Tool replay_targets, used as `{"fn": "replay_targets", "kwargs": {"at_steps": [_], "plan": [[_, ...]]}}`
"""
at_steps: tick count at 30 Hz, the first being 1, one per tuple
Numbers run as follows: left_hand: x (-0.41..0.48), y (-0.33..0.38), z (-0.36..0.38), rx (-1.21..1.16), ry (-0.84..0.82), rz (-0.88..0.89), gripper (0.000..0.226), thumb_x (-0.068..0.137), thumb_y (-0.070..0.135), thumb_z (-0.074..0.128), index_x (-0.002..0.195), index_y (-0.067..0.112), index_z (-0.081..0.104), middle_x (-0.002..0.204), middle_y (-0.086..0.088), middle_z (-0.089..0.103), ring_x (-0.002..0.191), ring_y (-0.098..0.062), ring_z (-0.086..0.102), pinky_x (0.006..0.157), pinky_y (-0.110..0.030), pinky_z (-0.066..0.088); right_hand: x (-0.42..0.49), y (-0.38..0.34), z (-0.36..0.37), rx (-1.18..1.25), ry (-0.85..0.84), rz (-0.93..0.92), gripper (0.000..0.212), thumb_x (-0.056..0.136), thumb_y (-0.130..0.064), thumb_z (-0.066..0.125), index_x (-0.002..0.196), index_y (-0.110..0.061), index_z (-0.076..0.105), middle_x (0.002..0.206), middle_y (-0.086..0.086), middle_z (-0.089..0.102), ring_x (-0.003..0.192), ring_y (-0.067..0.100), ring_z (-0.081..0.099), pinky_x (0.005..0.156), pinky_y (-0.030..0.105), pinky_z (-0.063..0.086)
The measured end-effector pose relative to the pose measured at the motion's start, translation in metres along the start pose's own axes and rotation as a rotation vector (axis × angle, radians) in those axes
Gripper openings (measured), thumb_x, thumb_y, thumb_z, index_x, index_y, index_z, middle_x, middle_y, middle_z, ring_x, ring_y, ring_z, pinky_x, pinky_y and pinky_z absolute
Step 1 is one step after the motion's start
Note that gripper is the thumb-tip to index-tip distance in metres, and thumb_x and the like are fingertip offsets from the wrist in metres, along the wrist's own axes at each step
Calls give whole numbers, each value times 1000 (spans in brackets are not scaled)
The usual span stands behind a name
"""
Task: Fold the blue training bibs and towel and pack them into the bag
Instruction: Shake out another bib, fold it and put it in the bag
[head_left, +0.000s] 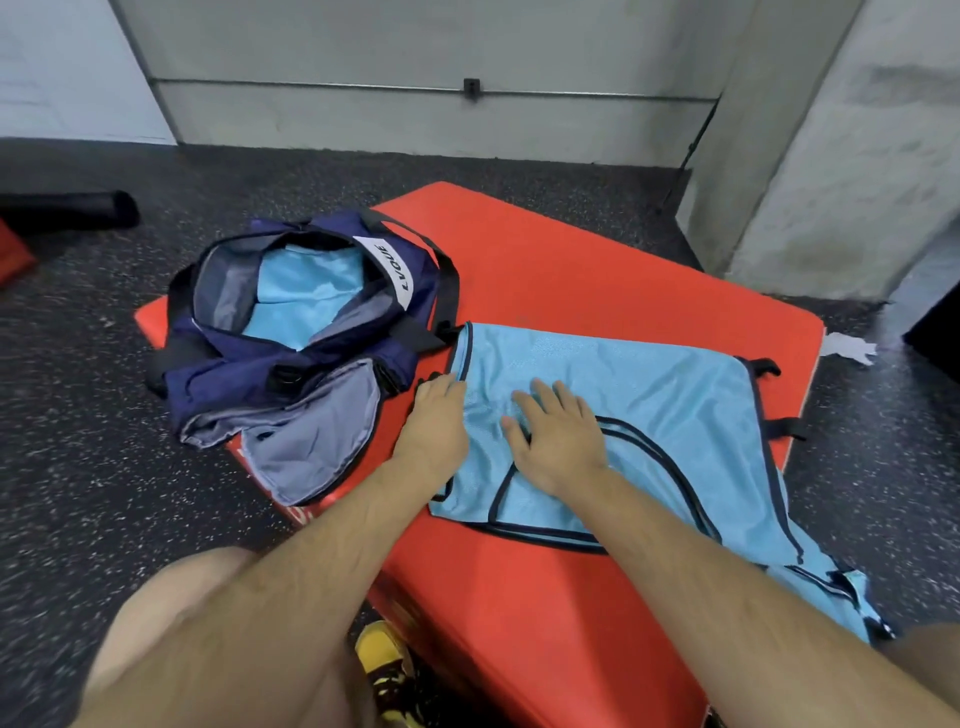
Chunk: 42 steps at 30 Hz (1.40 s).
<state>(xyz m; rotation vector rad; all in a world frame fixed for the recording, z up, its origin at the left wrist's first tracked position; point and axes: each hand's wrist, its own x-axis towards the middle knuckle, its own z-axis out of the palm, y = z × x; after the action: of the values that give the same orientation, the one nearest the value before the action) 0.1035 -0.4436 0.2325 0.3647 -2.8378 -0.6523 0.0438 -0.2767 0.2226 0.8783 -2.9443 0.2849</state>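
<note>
A light blue mesh bib (649, 395) with dark trim lies spread on the red mat (561, 270), its lower right part trailing off the mat's edge. My left hand (436, 421) lies flat at the bib's left edge, fingers together. My right hand (556, 431) presses flat on the bib's middle with fingers apart. To the left sits a navy duffel bag (244, 374), unzipped and gaping, with light blue fabric (306, 296) folded inside it. Its grey-lined flap hangs open toward me.
The mat lies on dark speckled floor (104, 467). A concrete pillar (831, 156) stands at the back right and a grey wall behind. A black roll (78, 208) lies far left. My knee and a yellow shoe (384, 660) are at the bottom.
</note>
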Motion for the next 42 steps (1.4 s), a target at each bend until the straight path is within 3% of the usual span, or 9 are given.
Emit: {"fn": "replay_targets", "kwargs": {"at_steps": [6, 8, 10, 15, 25, 30, 34, 38, 42], "plan": [[8, 10, 3, 53, 147, 126, 43, 74, -3, 41, 110, -1, 63, 117, -16, 58, 108, -36, 50, 94, -45, 46, 18, -5, -5, 1, 167, 11, 48, 94, -44, 29, 104, -12, 64, 111, 5, 62, 106, 29, 54, 94, 41, 42], [17, 32, 1, -90, 126, 162, 42, 84, -4, 40, 120, -3, 60, 129, -18, 56, 122, -35, 48, 110, -31, 34, 38, -7, -7, 32, 110, -30, 49, 91, -41, 31, 117, -11, 61, 126, 6, 57, 121, 32, 50, 103, 42, 39], [28, 53, 0, -258, 62, 147, 45, 93, -6, 39, 136, -5, 50, 144, -19, 47, 137, -28, 39, 109, -10, 17, 59, -3, -8, 36, -33, -46, 59, 94, -38, 39, 148, -14, 39, 156, 5, 33, 147, 32, 26, 120, 42, 23], [64, 49, 28, -217, -83, 52, 51, 105, 18, 29, 155, 7, 24, 165, -7, 15, 153, -18, 1, 122, -27, -3, 75, 18, 2, -21, -197, -8, 67, 102, -41, 29, 160, -24, -1, 167, -1, -7, 153, 25, -10, 124, 42, -2], [83, 21, 35, 367, -105, 8, 58, 106, 32, 15, 158, 9, 3, 167, -4, -5, 152, -20, -13, 123, -41, -12, 71, 16, 7, 68, -175, 64, 57, 105, -47, 11, 159, -33, 7, 167, -7, -6, 153, 16, -14, 123, 38, -10], [86, 28, 39, 148, -186, 109, 56, 107, 27, 23, 159, 12, 6, 167, -1, -4, 153, -14, -11, 123, -32, -9, 73, 25, 1, 78, -191, 36, 57, 106, -41, 14, 160, -27, 6, 167, -6, -4, 153, 17, -10, 124, 38, -7], [83, 18, 41, 196, -196, 106, 61, 106, 43, 17, 159, 13, 8, 167, 0, -2, 153, -15, -9, 123, -33, -9, 55, 52, -8, 111, -178, 94, 57, 106, -46, 15, 160, -28, 9, 167, -7, -4, 153, 16, -11, 124, 37, -8], [83, 34, 40, 233, -163, 69, 60, 105, 35, 23, 159, 10, 10, 167, -4, 0, 153, -21, -7, 123, -36, -9, 35, 91, -24, 110, -142, 209, 57, 106, -43, 15, 160, -25, 12, 167, -3, -2, 153, 21, -11, 124, 39, -7], [82, 87, 52, 170, -185, 270, 57, 105, 27, 26, 159, 12, 13, 167, -2, -1, 153, -17, -7, 124, -36, -6, 20, 123, -35, 66, -6, 308, 54, 107, -36, 21, 159, -20, 19, 167, 2, 5, 154, 26, -6, 123, 41, -6]]}}
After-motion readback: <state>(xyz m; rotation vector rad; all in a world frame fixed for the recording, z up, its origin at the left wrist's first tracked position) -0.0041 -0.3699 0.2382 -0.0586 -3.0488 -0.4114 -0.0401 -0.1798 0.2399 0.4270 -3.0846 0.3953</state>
